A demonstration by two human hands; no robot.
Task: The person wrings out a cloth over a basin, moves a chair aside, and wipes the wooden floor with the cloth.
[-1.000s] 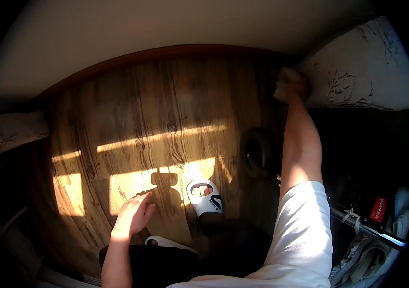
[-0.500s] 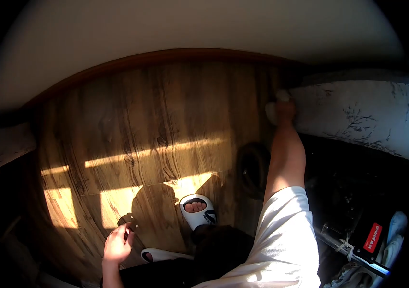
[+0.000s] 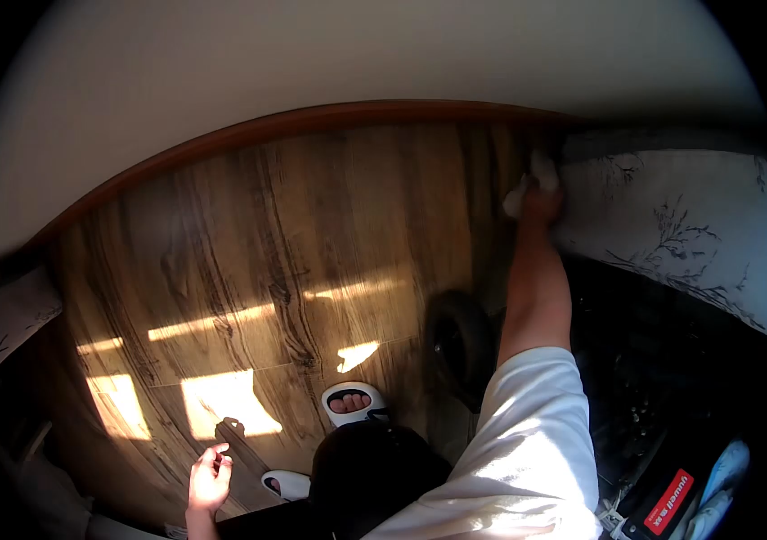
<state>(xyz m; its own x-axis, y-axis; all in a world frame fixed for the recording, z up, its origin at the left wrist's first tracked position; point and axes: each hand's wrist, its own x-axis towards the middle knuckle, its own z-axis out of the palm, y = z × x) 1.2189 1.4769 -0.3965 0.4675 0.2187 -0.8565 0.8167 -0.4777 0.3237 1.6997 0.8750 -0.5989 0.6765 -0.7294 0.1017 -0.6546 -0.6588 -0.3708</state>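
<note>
My right hand [image 3: 542, 203] is stretched far forward to the floor by the wall. Its fingers are closed round a crumpled white cloth [image 3: 518, 194], which sticks out on both sides of the hand. Just right of it hangs a pale fabric panel [image 3: 671, 225] with a dark twig print. Low on the left, my left hand [image 3: 210, 479] hovers above the floor with loosely bent fingers and nothing in it.
A dark wheel [image 3: 461, 346] stands under my right arm. Dark equipment with a red label [image 3: 668, 502] is at the lower right. White slippers [image 3: 354, 401] are on my feet. Sunlit patches lie across the wooden floor [image 3: 347, 207], and a brown skirting board [image 3: 383, 110] edges the wall.
My view has shifted and my body has leaned forward, with a knee now covering more of the floor. The right hand keeps the cloth near the wall. My left hand has dropped slightly lower.
</note>
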